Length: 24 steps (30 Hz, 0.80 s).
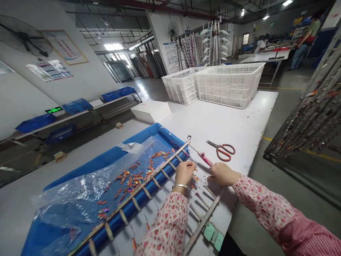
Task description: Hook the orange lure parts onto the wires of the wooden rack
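Note:
My left hand, with a bracelet at the wrist, pinches a small orange piece over the rack. In my right hand is a pink-handled tool, its thin metal shaft pointing up and left toward the rack's end. The long rack with short pegs lies slantwise across the edge of a blue tray. Many orange pieces lie on bubble wrap in the tray. A few more orange pieces hang from wires between the rack's rails.
Red-handled scissors lie beyond my right hand. White baskets and a white box stand farther back on the table. Pale green blocks are near the front edge. A loaded rack stands at the right; two people are in the background.

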Each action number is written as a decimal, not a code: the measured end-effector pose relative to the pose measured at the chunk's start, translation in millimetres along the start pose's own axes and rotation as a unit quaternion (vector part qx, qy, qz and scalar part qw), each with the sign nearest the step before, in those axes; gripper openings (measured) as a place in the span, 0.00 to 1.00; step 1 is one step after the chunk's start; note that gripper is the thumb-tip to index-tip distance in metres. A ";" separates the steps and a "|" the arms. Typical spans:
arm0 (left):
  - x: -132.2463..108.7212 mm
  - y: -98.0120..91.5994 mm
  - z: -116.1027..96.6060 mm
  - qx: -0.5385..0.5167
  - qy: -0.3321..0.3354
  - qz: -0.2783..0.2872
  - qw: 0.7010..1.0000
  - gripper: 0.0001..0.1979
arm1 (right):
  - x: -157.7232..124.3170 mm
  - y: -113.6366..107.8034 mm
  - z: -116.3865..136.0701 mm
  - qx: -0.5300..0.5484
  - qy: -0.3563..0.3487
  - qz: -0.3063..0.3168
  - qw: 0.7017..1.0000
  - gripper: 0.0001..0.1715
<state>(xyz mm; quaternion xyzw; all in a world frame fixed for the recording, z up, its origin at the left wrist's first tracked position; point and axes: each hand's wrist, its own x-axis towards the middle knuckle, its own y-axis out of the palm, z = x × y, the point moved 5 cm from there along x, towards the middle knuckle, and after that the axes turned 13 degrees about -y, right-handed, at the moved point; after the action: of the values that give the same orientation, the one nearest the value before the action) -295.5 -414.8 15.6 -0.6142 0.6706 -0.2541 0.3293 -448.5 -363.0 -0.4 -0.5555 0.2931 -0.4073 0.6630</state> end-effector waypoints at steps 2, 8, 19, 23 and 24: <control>-1.5 2.6 -4.4 0.025 0.001 -0.005 1.000 0.10 | -16.3 15.9 2.2 0.011 -0.011 0.033 0.999 0.10; -13.6 10.5 -7.2 0.044 0.009 0.011 0.999 0.10 | -25.5 26.9 4.5 0.128 0.000 -0.061 0.990 0.07; -26.0 17.6 -12.7 0.104 0.047 0.015 0.993 0.11 | -25.3 34.4 4.8 0.160 0.055 -0.135 0.976 0.06; -25.9 17.9 -10.7 0.111 0.044 0.018 0.993 0.11 | -27.0 34.1 3.3 0.202 0.034 -0.149 0.967 0.06; -25.8 17.6 -10.4 0.114 0.042 0.015 0.992 0.11 | -27.3 33.9 2.7 0.211 0.030 -0.148 0.966 0.07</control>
<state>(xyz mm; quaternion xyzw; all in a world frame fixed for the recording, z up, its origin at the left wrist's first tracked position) -314.2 -387.8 12.7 -0.5512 0.6597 -0.3492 0.3728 -452.5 -336.3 -34.7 -0.4276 0.1352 -0.5700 0.6884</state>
